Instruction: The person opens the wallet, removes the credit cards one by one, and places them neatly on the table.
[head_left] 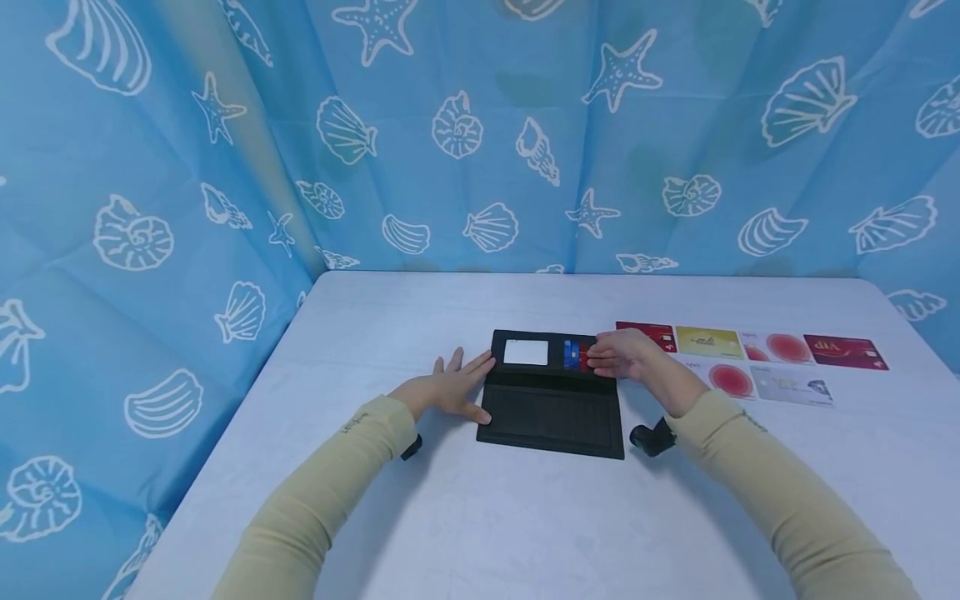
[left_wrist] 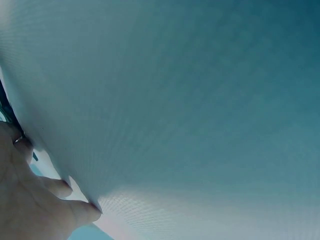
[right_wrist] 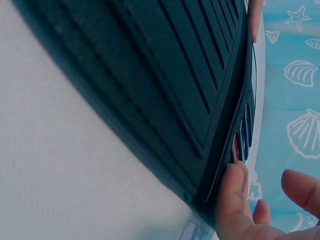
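Observation:
A black wallet [head_left: 551,414] lies unfolded on the table, with a white panel [head_left: 527,352] at its upper left and blue cards [head_left: 572,355] and a red card [head_left: 584,357] showing in its upper right slots. My left hand [head_left: 452,389] rests spread at the wallet's left edge, fingertips and thumb touching it. My right hand [head_left: 626,353] is at the upper right corner, its extended fingers [right_wrist: 232,187] against the slot with the red card [right_wrist: 236,146]. In the right wrist view the thumb [right_wrist: 300,189] stands apart from those fingers.
Right of the wallet, several cards lie in two rows, among them a gold card [head_left: 708,342], a red VIP card [head_left: 846,352] and a silver card [head_left: 791,384]. A black device [head_left: 652,437] is under the right wrist. A blue shell-patterned curtain [head_left: 450,192] hangs behind the white table [head_left: 525,517].

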